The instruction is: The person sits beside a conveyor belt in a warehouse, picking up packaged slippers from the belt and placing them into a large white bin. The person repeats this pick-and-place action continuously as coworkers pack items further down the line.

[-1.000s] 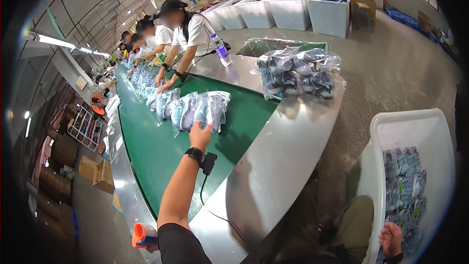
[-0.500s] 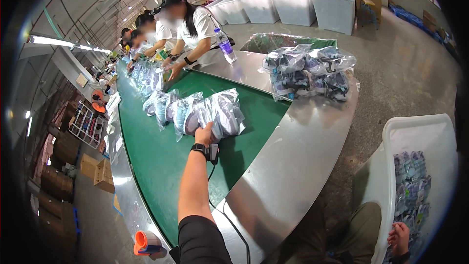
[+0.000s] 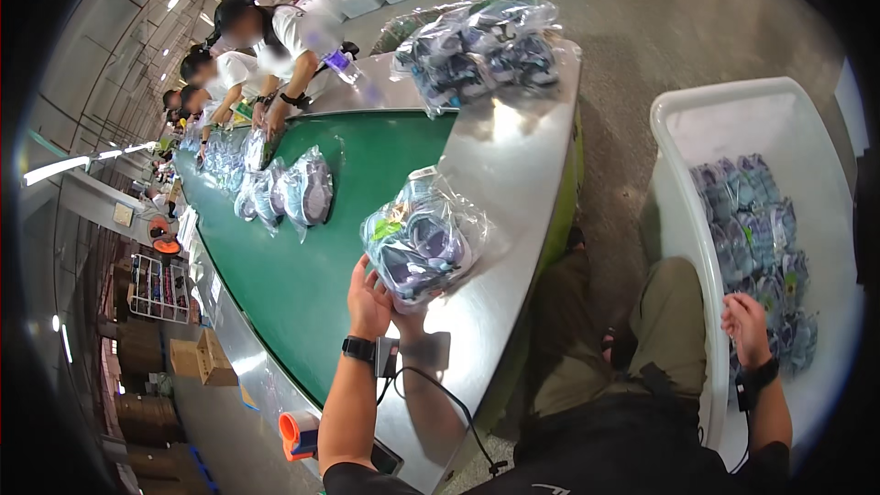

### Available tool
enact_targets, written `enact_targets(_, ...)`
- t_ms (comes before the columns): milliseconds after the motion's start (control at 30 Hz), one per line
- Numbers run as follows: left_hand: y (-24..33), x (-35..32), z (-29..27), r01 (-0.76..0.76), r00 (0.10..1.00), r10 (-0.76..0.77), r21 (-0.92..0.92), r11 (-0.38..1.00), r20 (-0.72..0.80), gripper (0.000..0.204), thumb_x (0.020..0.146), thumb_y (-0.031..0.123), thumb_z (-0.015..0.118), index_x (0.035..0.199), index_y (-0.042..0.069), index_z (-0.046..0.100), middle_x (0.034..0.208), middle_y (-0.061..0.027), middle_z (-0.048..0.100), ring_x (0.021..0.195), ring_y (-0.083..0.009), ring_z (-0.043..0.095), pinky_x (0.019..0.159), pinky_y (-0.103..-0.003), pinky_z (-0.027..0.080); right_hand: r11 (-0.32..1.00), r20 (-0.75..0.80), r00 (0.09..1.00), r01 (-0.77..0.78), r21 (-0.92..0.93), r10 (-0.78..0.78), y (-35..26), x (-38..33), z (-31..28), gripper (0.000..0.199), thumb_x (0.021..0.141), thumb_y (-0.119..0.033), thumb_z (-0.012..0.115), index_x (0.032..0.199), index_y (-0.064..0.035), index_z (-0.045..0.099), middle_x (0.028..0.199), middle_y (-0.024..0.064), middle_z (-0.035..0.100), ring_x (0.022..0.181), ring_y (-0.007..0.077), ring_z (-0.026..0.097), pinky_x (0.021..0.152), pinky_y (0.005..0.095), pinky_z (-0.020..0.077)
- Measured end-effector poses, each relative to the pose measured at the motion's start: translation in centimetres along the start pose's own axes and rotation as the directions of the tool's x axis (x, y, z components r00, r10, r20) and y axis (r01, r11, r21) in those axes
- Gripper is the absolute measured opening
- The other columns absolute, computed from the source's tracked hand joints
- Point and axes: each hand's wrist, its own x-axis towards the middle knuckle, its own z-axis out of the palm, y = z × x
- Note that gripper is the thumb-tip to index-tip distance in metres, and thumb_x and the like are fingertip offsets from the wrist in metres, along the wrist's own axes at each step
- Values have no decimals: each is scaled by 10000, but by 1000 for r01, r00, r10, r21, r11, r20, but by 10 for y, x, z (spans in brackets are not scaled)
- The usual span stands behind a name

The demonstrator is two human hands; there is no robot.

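My left hand (image 3: 370, 301) grips a clear bag of shoes (image 3: 426, 243) by its near lower edge, above the steel edge of the table. The shoes inside are purple-grey and pale blue, and a green tag shows through the plastic. On the green belt (image 3: 367, 156), further off to the left, lie other bagged shoes (image 3: 307, 191). My right hand (image 3: 747, 328) is over the near side of the white bin (image 3: 683, 220), its fingers curled in with nothing visible in them. Rows of bagged shoes (image 3: 747, 229) fill part of the bin below it.
Stacked bags of darker shoes (image 3: 486, 60) rest on the table's far corner. Co-workers (image 3: 266, 46) stand along the belt at the far left, near a purple-labelled bottle (image 3: 339, 62). An orange tape dispenser (image 3: 298, 434) sits at the near left edge. A cable hangs from my left wrist.
My left hand has lifted a bag of shoes off the belt and brought it nearer, to the right. My right hand has risen at the bin, and the view has swung right.
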Motion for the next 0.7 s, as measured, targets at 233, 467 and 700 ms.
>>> enact_targets(233, 10, -3, 41, -77, 995, 56, 290, 954, 80, 801, 946, 130, 636, 1583, 87, 151, 1276, -147, 578, 1113, -257, 639, 901, -404, 574, 996, 66, 995, 78, 45, -81, -7, -23, 6, 199, 1004, -201, 597, 1106, -33, 629, 826, 19, 644, 685, 97, 621, 607, 227, 471)
enact_targets(467, -26, -56, 103, 140, 933, -143, 34, 990, 329, 606, 865, 152, 514, 1459, 79, 413, 1344, -116, 572, 1222, -296, 591, 1039, -463, 508, 954, 142, 946, 299, -32, -291, -40, -66, 26, 200, 961, -118, 616, 1129, -10, 627, 840, 18, 640, 723, 77, 606, 656, 236, 481)
enact_targets(700, -62, -122, 139, 364, 883, -284, -162, 917, 375, 426, 796, 246, 550, 1117, -7, 672, 1056, -144, 733, 960, -323, 703, 884, -449, 576, 881, 271, 858, 468, -66, -436, -62, -87, 36, 264, 936, -86, 658, 1185, -6, 624, 860, -16, 626, 727, 25, 522, 667, 206, 436)
